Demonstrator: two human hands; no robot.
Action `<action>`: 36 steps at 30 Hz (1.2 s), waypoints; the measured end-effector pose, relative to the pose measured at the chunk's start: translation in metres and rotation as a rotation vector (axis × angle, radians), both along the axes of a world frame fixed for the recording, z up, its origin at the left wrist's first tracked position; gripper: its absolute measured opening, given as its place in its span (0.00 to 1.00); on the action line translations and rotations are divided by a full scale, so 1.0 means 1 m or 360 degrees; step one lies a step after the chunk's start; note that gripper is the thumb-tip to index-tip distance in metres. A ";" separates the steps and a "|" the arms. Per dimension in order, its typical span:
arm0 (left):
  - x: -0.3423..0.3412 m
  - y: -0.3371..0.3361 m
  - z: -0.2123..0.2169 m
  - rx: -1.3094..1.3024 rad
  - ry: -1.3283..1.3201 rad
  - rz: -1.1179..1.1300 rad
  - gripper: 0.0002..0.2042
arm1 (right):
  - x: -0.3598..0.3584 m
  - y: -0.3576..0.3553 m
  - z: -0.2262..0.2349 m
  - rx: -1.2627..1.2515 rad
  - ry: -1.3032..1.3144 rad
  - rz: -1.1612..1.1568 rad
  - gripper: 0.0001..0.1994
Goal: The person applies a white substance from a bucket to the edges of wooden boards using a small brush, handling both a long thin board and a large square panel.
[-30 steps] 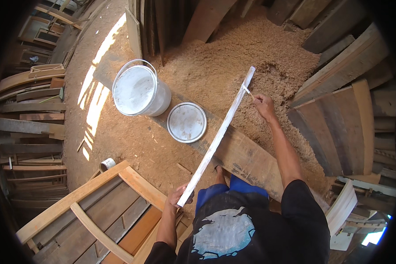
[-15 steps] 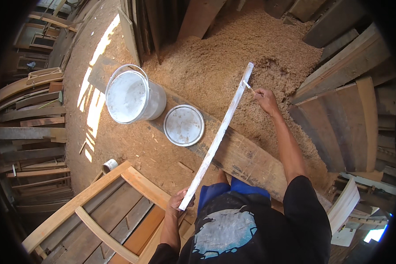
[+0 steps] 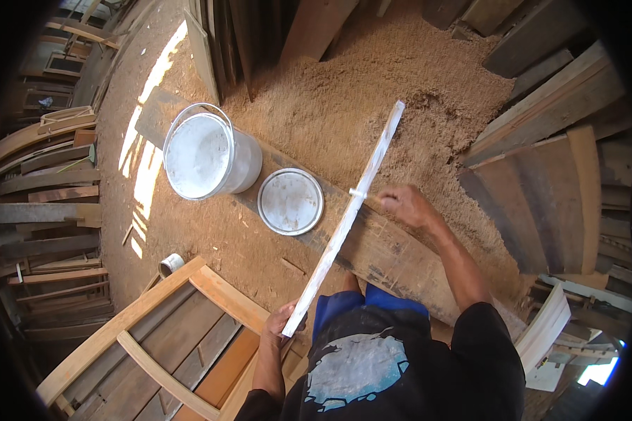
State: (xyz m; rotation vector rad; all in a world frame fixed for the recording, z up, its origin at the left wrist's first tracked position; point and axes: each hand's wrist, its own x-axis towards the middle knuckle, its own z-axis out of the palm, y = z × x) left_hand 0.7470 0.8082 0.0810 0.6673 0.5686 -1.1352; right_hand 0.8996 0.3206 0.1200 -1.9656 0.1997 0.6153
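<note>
A long, narrow wooden strip (image 3: 340,237) coated unevenly in white slants across the middle, its far end raised toward the sawdust. My left hand (image 3: 278,320) is closed around its near end. About midway along the strip, the white tip of a small paintbrush (image 3: 359,193) rests against the wood. My right hand (image 3: 409,205) pinches the brush's thin handle from the right side; motion smears the fingers a little. Left of the strip stand a white bucket (image 3: 248,165) with a wire handle and a round, white-smeared lid (image 3: 291,202), both on a wide plank (image 3: 400,254).
A wooden frame with panels (image 3: 156,365) lies at the lower left, near a small white-stained can (image 3: 170,264). Sawdust (image 3: 372,67) is heaped at the far side. Boards lean at the right (image 3: 541,200), and stacked lumber (image 3: 45,210) lines the left.
My right hand has drawn the paintbrush from near the strip's far end down to about its middle. My left hand keeps its hold on the near end.
</note>
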 end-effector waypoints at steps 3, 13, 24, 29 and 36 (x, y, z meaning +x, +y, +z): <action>0.006 0.009 -0.005 0.0148 -0.0053 -0.0096 0.32 | 0.065 -0.057 0.006 -0.0653 0.0058 0.0013 0.11; 0.025 -0.005 0.019 0.0549 -0.0379 -0.0290 0.33 | 0.153 -0.158 -0.042 -0.0963 -0.0109 0.0333 0.10; 0.027 -0.002 0.010 0.0187 -0.0031 -0.0130 0.29 | 0.057 -0.078 -0.027 0.0219 0.0030 0.0070 0.08; 0.031 -0.020 0.015 0.0126 0.0016 -0.0072 0.30 | 0.010 -0.042 -0.069 -0.0038 -0.0146 -0.0471 0.11; 0.032 -0.026 0.024 0.0170 -0.0043 -0.0070 0.31 | -0.027 0.019 -0.015 0.0090 -0.0021 0.0128 0.11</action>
